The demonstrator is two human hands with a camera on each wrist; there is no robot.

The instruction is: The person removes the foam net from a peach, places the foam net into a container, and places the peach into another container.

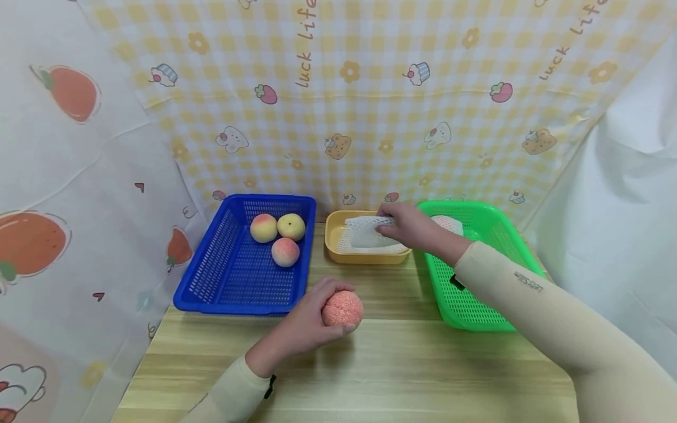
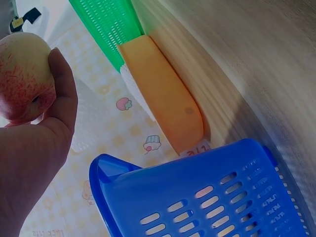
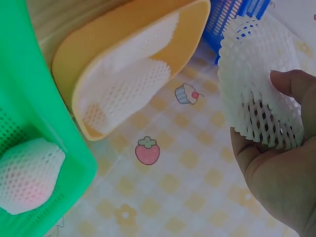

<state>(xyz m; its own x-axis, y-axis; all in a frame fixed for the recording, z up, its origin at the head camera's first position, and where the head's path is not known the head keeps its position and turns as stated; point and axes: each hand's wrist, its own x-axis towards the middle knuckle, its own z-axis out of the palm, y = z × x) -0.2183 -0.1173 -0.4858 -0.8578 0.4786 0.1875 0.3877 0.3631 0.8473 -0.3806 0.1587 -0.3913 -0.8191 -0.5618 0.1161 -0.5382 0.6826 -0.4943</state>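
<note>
— What do the two hands hold, please?
— The left hand [image 1: 312,320] grasps a round peach [image 1: 344,308], its fingers and thumb curled about the side. The skin looks matt and speckled, pink with some cream colour.
— And the right hand [image 1: 409,226]?
— It pinches a white foam net [image 1: 370,231], soft and thin, with many small diamond holes.
— Where exactly are these things?
— The peach sits inside the left grasp, near the blue basket [image 1: 248,276] of slotted plastic, apart from the net. The net is between right thumb and fingers, raised above the smooth yellow tray [image 1: 365,258], which contains more foam nets [image 3: 133,74]
</note>
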